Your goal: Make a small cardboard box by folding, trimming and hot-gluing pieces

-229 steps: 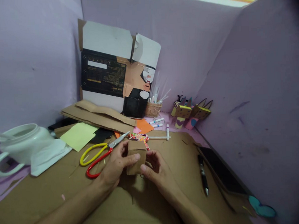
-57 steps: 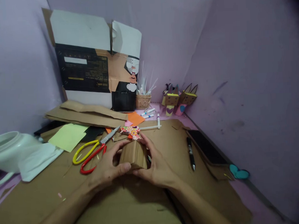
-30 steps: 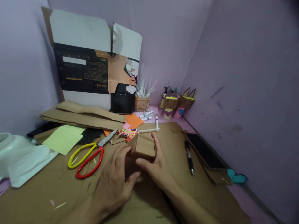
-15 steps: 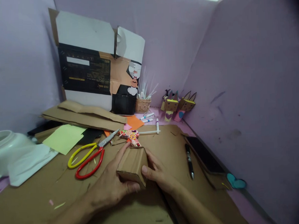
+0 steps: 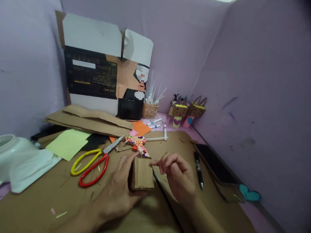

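A small cardboard box [image 5: 144,173] sits low in the middle of the view, with a plain brown face turned up. My left hand [image 5: 119,186] grips it from the left, fingers behind and thumb at the near side. To the right of the box is my right hand [image 5: 180,175], its index finger pointing at the box's right edge and the other fingers curled, with nothing visible in them. Just beyond the box lies a flower-patterned glue gun [image 5: 137,142] with a white stick at its back. Scissors [image 5: 105,153] with yellow and red handles lie open on the left.
Cardboard [image 5: 51,200] covers the table. A pen [image 5: 199,171] and a dark phone [image 5: 216,163] lie right. Behind are markers [image 5: 154,122], a small basket [image 5: 150,110], cardboard figures [image 5: 179,111] and a flattened box [image 5: 91,71]. A white jar [image 5: 10,157] stands left.
My right hand has let go of the box and moved right, its fingers curling. The box has turned in my left hand, so its upper face now looks squarer to the view.
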Demonstrator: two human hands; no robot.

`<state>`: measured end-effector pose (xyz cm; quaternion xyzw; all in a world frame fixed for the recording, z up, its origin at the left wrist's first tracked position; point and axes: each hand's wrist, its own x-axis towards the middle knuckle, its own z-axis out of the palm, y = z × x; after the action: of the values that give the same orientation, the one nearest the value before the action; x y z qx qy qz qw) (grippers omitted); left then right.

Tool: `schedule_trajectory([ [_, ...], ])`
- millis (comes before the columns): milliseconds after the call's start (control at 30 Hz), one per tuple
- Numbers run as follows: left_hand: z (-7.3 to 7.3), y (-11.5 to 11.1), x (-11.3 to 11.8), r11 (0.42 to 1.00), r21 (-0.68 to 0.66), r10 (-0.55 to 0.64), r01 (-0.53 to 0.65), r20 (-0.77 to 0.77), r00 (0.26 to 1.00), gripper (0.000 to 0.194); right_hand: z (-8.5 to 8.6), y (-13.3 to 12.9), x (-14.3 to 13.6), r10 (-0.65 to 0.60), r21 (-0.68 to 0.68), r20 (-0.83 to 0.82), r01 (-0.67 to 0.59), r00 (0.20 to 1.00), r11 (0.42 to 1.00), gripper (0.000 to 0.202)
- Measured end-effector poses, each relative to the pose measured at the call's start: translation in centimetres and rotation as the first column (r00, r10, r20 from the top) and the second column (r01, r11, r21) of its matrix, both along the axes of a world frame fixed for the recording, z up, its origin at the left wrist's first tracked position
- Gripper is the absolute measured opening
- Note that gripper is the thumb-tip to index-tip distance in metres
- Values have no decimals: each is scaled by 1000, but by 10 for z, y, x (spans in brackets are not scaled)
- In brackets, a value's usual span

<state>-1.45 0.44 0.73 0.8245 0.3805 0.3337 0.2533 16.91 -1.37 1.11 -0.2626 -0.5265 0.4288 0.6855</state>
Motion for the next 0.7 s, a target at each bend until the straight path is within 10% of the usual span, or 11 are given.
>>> schedule_trajectory([
  [167,0,1,-2,997,11,-77,77,-16,997,82,6,-10,5,-232,381,530,15,816,925,23],
  [333,-2,2,-3,991,36,-132,132,6,991,67,9,-15,-4,-451,565,718,-66,530,822,26],
  [700,2,6,-14,962,138,-225,235,-80,971,84,19,-24,-13,-439,465,885,-261,154,846,19],
])
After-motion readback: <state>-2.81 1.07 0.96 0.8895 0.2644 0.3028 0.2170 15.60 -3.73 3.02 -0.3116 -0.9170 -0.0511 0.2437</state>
